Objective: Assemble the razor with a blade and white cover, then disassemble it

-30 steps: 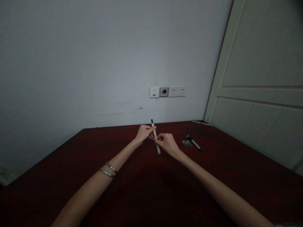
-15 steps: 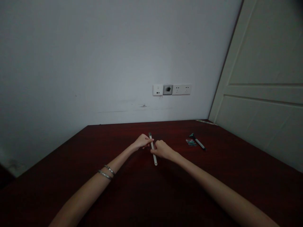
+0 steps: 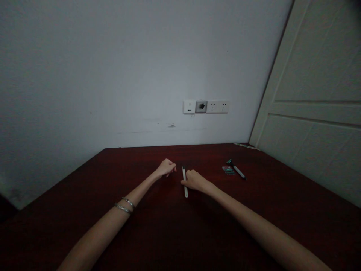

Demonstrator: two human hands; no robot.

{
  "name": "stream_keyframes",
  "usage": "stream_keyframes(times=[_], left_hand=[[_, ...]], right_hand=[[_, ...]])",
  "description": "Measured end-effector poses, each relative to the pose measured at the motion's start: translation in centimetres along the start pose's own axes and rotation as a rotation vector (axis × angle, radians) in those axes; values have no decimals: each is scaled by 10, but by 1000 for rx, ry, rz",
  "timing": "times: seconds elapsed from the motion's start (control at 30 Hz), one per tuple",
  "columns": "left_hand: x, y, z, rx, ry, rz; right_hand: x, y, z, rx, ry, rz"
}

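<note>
A slim white stick with a narrow dark tip at its far end and a small hole at its near end is in my right hand. The fingers curl around its middle, with the thumb across it, above the dark red table. My left hand, with two silver bracelets on that arm, is just left of the stick and apart from it. Its fingers are curled and close together; whether anything small is between them is hidden.
A razor with a grey handle and green head lies on the table to the right. Beside it is a small clear pack with green pieces. Behind stand the wall with sockets and, at right, a pale panelled door.
My left hand has come off the stick and moved slightly left. The stick's far end has shifted right and nearer, and its dark tip looks narrower. My right hand keeps its hold.
</note>
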State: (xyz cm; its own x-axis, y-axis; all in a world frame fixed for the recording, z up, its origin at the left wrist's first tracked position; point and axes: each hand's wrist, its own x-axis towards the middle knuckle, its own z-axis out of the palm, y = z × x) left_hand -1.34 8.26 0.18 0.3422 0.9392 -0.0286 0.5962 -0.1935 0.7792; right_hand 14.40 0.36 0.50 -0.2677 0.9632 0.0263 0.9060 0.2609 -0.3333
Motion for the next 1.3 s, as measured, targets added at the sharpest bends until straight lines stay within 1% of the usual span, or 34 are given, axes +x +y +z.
stream_keyframes(times=[0.17, 0.3, 0.4, 0.5, 0.53, 0.6, 0.67, 0.73, 0.83, 0.9, 0.97, 1.03, 1.13, 1.3], left_hand=[[4, -6, 2, -8, 6, 15], [7, -7, 1, -25, 8, 20], [8, -3, 4, -54, 9, 32], [11, 4, 11, -81, 17, 45], [13, 6, 13, -89, 20, 49], [15, 10, 18, -92, 26, 58], [17, 14, 20, -80, 40, 57], [17, 15, 21, -62, 71, 49], [17, 15, 20, -43, 115, 34], [18, 14, 20, -36, 125, 22], [20, 13, 22, -39, 136, 14], [21, 13, 24, -50, 145, 13], [23, 15, 27, -69, 141, 7], [24, 18, 30, -133, 114, -18]], right_hand=[[-3, 3, -4, -20, -35, 13], [-6, 4, -1, -55, -59, 34], [-8, 5, 0, -90, -4, 19], [-9, 17, -11, -167, 116, 87], [-9, 25, -19, -195, 158, 130], [-11, 51, -39, -238, 223, 208], [-15, 87, -59, -297, 285, 299], [-22, 129, -74, -334, 317, 387], [-35, 185, -82, -320, 267, 461], [-43, 211, -79, -261, 223, 483], [-47, 227, -73, -174, 187, 458], [-49, 234, -69, -94, 182, 435], [-47, 237, -66, -32, 197, 450], [-45, 238, -66, 3, 201, 457]])
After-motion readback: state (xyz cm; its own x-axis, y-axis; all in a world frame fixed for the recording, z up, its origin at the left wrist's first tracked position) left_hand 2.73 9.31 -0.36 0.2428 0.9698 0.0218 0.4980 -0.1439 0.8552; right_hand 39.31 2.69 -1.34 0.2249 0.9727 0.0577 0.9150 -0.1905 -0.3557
